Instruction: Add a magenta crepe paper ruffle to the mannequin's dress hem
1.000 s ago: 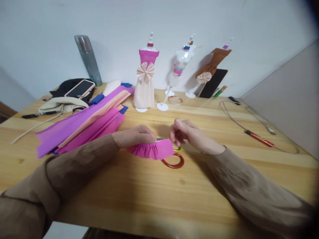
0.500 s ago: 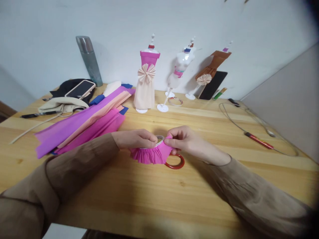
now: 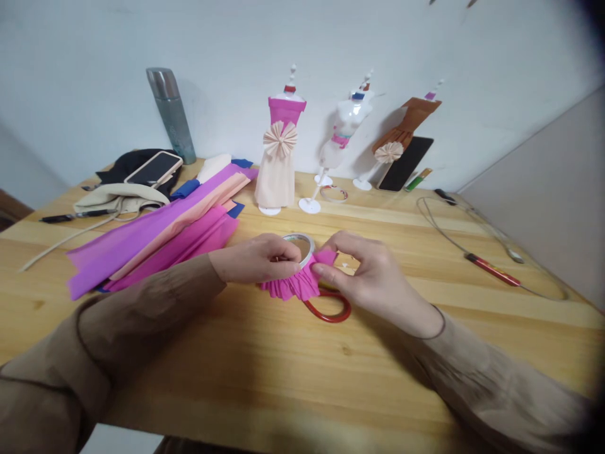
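My left hand (image 3: pixel 255 257) is closed on a strip of pleated pink crepe paper (image 3: pixel 295 285) and a white roll of tape (image 3: pixel 300 244) just above the wooden table (image 3: pixel 265 372). My right hand (image 3: pixel 363 271) pinches the strip's right end with thumb and fingers. Red-handled scissors (image 3: pixel 331 310) lie on the table right under the paper and my right hand. Both sleeves are brown.
Pink, purple and peach crepe sheets (image 3: pixel 155 233) lie at the left. Three small mannequins stand at the back: one in a pink dress (image 3: pixel 280 151), a bare white one (image 3: pixel 338 142), a brown one (image 3: pixel 399 135). A flask (image 3: pixel 171 113), a phone (image 3: pixel 154 169), a pen (image 3: pixel 78 216) and a cable (image 3: pixel 491 252) lie around.
My right hand came left from beside the scissors and took the strip's right end. The strip has been drawn shorter and the tape roll now shows above it.
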Demonstrator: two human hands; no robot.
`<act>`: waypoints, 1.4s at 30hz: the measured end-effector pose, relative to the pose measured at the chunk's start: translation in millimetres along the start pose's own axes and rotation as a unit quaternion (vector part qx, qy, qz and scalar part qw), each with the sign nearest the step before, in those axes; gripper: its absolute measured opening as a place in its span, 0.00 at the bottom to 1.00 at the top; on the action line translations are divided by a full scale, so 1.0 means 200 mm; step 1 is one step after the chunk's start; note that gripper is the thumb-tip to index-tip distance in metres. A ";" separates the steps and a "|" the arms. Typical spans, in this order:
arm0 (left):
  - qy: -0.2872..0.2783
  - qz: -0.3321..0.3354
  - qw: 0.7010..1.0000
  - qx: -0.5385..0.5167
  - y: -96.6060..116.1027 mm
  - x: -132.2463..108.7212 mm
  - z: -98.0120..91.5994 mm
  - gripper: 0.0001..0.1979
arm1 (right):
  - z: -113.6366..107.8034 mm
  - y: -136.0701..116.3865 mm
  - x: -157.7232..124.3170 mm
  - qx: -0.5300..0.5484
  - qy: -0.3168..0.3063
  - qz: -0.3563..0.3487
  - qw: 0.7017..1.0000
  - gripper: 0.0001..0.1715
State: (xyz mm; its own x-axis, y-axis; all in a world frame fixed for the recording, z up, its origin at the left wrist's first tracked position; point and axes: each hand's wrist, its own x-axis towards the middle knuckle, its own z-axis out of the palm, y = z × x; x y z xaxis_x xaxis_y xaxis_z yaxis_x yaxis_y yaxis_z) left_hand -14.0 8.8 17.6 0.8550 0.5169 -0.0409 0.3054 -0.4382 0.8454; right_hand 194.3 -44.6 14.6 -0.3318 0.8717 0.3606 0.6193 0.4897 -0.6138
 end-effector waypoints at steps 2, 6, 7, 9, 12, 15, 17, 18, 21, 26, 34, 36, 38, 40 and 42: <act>0.020 -0.001 1.000 0.012 0.01 0.00 0.00 0.15 | 0.01 0.00 0.00 0.009 0.018 -0.011 1.000 0.09; 0.052 0.020 0.998 0.034 0.03 0.00 0.01 0.15 | 0.02 0.00 -0.02 -0.001 0.059 -0.049 0.997 0.09; 0.062 0.028 0.997 0.046 0.03 0.00 0.01 0.15 | 0.02 -0.01 -0.02 -0.009 0.070 -0.060 0.996 0.08; 0.083 0.043 0.993 0.074 0.04 0.00 0.02 0.15 | 0.02 -0.01 -0.03 -0.025 0.091 -0.063 0.994 0.07; 0.116 0.063 0.986 0.104 0.04 0.00 0.03 0.15 | 0.02 -0.02 -0.03 -0.020 0.101 -0.001 0.995 0.06; 0.136 0.072 0.979 0.132 0.03 0.00 0.04 0.15 | 0.02 0.00 -0.01 0.054 0.065 0.088 0.993 0.09; 0.139 0.069 0.975 0.160 0.03 0.00 0.05 0.15 | 0.03 0.01 0.00 0.128 0.034 0.135 0.982 0.11; 0.140 0.068 0.972 0.177 0.03 0.00 0.05 0.14 | 0.03 0.02 0.01 0.161 0.022 0.154 0.975 0.12; 0.150 0.069 0.958 0.232 0.02 0.00 0.06 0.14 | 0.05 0.02 0.01 0.211 0.005 0.184 0.960 0.11; 0.166 0.087 0.936 0.298 0.00 0.01 0.08 0.14 | 0.06 -0.01 0.00 0.229 -0.010 0.197 0.953 0.11; 0.166 0.070 0.927 0.328 0.02 0.00 0.09 0.14 | 0.05 -0.01 0.01 0.235 -0.005 0.196 0.952 0.12; 0.163 0.062 0.925 0.337 0.03 0.00 0.09 0.14 | 0.06 0.00 0.01 0.233 -0.005 0.196 0.953 0.13; 0.163 0.057 0.923 0.343 0.04 0.00 0.09 0.14 | 0.06 0.00 0.00 0.230 -0.005 0.195 0.954 0.13; 0.164 0.058 0.922 0.347 0.04 0.00 0.09 0.14 | 0.06 0.00 0.00 0.226 -0.004 0.194 0.955 0.14; 0.164 0.063 0.922 0.345 0.04 0.00 0.09 0.13 | 0.06 -0.01 0.00 0.228 -0.006 0.190 0.955 0.15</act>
State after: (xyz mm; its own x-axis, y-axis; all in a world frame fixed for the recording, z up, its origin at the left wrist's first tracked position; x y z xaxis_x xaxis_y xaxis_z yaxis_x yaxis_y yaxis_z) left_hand -4.4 -8.4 13.8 0.7632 0.5755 0.2938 0.5036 -0.8147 0.2876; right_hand 184.9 -45.7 6.1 -0.1541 0.9871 0.0441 0.3227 0.0924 -0.9420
